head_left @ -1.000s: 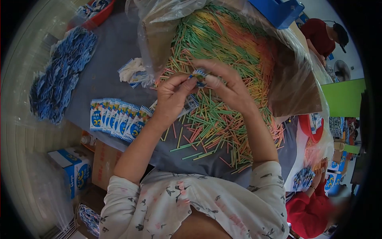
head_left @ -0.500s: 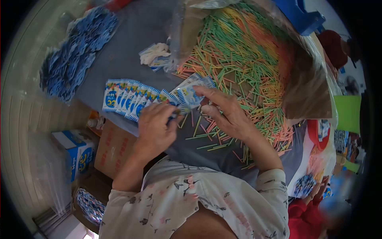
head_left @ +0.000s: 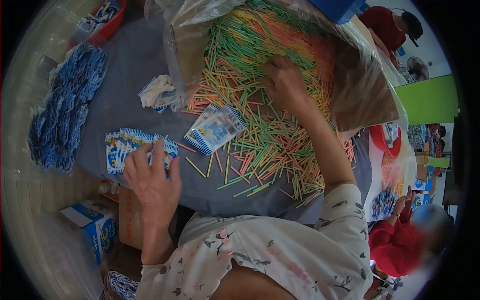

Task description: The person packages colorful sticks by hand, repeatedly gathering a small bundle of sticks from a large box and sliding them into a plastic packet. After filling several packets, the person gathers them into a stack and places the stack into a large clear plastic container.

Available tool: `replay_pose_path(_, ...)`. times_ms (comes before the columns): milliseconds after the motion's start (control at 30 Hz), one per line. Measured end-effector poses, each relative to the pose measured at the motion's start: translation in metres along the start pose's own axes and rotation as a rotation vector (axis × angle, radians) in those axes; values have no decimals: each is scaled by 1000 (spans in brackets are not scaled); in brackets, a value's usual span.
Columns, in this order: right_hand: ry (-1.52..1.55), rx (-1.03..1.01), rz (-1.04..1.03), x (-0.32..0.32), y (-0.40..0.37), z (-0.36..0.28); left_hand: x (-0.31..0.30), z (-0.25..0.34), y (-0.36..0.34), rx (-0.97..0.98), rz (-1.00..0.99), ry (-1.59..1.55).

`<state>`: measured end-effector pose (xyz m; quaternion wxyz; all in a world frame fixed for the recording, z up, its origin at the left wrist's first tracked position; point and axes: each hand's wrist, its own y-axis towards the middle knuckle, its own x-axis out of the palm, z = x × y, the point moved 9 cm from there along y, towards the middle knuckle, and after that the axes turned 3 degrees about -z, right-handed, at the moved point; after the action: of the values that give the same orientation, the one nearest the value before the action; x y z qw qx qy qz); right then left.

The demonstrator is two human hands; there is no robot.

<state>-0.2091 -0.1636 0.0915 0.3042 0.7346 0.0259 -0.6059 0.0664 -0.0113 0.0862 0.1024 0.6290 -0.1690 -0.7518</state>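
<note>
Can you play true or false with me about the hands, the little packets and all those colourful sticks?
1. The left hand is at the fanned row of small blue-and-white packets. True.
2. The right hand is in a red plastic basin. False: it's at the heap of thin, coloured sticks.
3. The sticks are all pink. False: there are green and yellow ones too.
4. A person in a dark red top wears a black cap. True.

Landmark: sticks (head_left: 250,30). Left of sticks: loose packets (head_left: 215,131), then packet row (head_left: 115,151), then stack (head_left: 67,110). Right of sticks: tub (head_left: 393,151), small packets (head_left: 392,131) inside.
</note>
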Motion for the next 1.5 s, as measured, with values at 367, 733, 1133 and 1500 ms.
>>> replay_pose_path(367, -427, 74, -235, -15, -18, 46, 73, 100, 27, 419, -21, -248)
replay_pose_path(733, -395, -123, -246, 30, -20, 31, 61, 98, 31, 345, 51, -264)
replay_pose_path(1133, -495, 76, -376, 55, 8, 25, 59, 82, 32, 291, -22, -461)
replay_pose_path(1500, 345, 256, 63, 26, 2, 89, 67, 78, 37, 275, -128, -504)
